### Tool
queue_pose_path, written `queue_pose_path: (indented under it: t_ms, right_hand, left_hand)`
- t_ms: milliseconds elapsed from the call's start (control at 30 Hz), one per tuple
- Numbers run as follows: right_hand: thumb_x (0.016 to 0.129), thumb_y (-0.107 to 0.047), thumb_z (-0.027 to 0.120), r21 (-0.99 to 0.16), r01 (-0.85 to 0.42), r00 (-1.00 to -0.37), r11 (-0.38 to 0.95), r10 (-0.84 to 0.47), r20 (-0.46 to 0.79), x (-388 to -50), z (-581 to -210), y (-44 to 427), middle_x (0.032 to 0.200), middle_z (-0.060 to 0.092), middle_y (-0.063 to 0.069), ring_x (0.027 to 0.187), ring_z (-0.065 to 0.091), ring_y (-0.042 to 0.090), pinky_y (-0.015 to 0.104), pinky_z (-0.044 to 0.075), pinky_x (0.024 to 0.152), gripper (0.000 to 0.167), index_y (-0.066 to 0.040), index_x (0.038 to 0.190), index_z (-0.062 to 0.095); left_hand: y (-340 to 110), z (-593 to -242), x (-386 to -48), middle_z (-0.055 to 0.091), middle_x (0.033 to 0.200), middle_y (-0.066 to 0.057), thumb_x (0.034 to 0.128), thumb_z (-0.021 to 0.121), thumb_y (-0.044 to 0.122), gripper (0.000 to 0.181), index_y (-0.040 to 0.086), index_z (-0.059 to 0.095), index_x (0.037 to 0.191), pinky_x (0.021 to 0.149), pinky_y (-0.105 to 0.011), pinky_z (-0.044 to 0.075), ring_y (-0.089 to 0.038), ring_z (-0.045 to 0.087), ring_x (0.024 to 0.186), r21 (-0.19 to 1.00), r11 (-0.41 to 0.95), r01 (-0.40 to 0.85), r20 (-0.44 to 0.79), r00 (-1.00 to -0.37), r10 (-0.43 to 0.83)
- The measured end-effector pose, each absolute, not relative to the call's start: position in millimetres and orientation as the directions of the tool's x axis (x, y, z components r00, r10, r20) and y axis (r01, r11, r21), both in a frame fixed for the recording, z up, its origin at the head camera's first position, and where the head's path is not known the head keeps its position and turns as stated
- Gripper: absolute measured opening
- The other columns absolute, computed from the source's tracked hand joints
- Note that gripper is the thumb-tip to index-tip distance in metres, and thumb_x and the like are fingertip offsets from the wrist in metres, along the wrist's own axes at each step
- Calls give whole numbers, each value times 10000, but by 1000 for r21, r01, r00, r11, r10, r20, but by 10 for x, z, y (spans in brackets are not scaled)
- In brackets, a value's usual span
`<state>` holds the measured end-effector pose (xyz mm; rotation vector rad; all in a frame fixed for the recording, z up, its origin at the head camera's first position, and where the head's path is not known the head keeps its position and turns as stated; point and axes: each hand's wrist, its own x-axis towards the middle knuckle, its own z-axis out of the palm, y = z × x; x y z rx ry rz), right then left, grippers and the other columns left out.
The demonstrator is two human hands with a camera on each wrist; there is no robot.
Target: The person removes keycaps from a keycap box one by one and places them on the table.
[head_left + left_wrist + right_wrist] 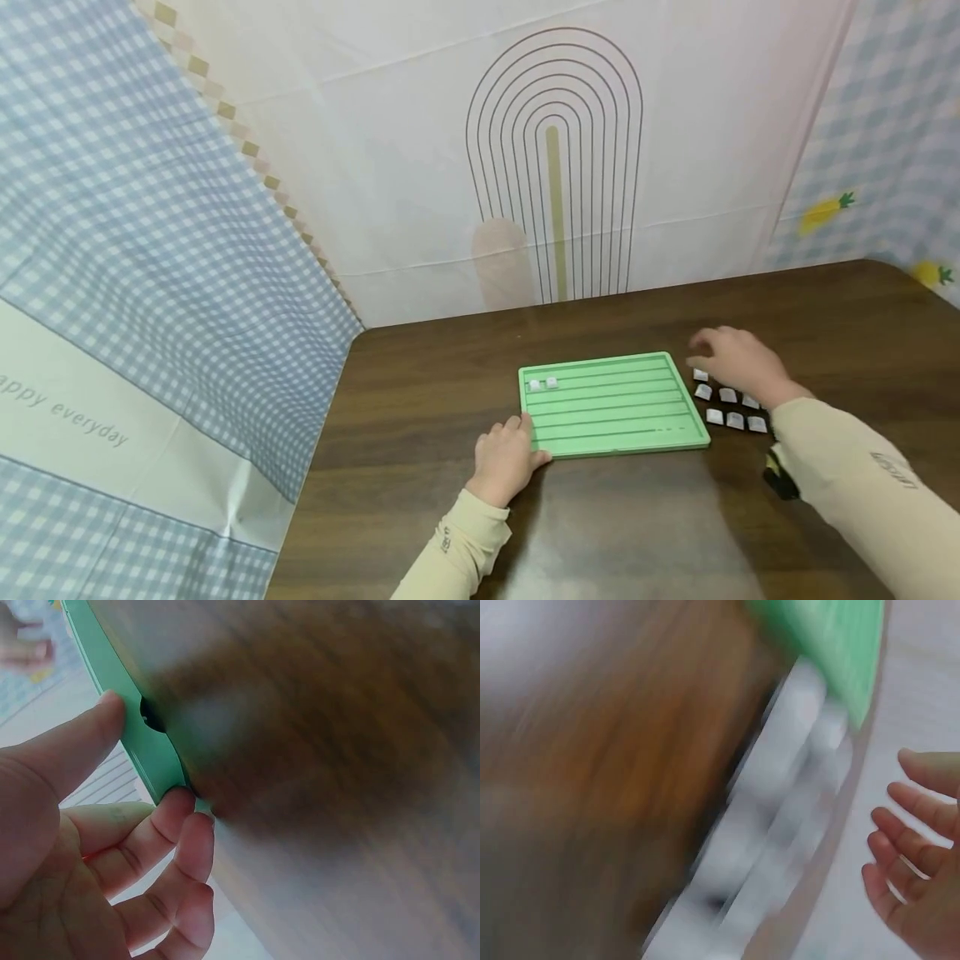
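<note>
A green grooved tray (611, 404) lies flat on the table, and two white keycaps (552, 382) sit side by side in its far left corner. My left hand (504, 457) grips the tray's near left corner, thumb along the near edge and fingers at the left side. In the left wrist view, the thumb and fingertips touch the green rim (124, 712). Right of the tray, my right hand (738, 360) hovers over several loose white keycaps (735, 420). Its fingers (907, 840) are spread and loosely bent, with nothing visible between them. The right wrist view blurs the keycaps.
The brown wooden table (405, 400) meets a white cloth (375, 167) with an arch pattern at the back. Blue checked cloth (187, 208) hangs at the left. A dark band with a yellow-green patch (782, 475) shows under the right sleeve.
</note>
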<state>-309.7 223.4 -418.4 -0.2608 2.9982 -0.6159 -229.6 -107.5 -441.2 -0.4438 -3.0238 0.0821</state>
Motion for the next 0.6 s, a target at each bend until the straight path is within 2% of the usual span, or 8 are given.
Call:
queue_pose_path:
  t_ms: [100,233,367,500,600]
  right_hand:
    - [878,-222,595,-407,-279,-957,870,-289,39,-3173,-4181,1736,1182,559,238,1078,508,429,573,438,822,332,-25,1145,606]
    - [871,-220,622,-384,-417,-900,824,-434,47,-3221,-4264,1125,1152,595,150,1098,520,370,535,439,884,322,-66,1154,612]
    - [872,-213,626,-310,-495,-863,812,-502,64,-3265,-4347,704,1095,605,103,1046,553,312,458,479,842,308,-66,1142,610]
    - [883,-163,608,-210,-517,-855,829,-509,95,-3314,-4425,485,994,596,76,943,570,263,392,501,762,191,-65,1044,629]
    - [889,-134,592,-185,-515,-857,837,-503,112,-3341,-4453,407,954,584,60,898,568,238,366,502,733,117,-71,981,629]
  left_hand:
    - [-1080,-4406,-2305,647,1049,-9,800,602,540,643,125,552,1289,621,-327,499,-205,622,817,-72,956,285,82,-953,290]
    - [-1060,-4411,-2301,643,1075,-2,803,589,549,651,133,541,1301,630,-322,503,-201,624,831,-77,955,285,61,-955,290]
    - [-1046,-4395,-2296,632,1104,13,806,585,550,646,146,535,1308,645,-320,504,-198,622,843,-88,956,279,44,-958,284]
    - [-1064,-4392,-2297,633,1087,19,802,591,552,642,147,546,1298,632,-318,500,-195,622,825,-103,955,277,59,-957,284]
    - [-1094,-4394,-2304,638,1071,17,800,591,555,640,144,555,1290,622,-315,498,-192,622,812,-115,954,277,75,-955,286]
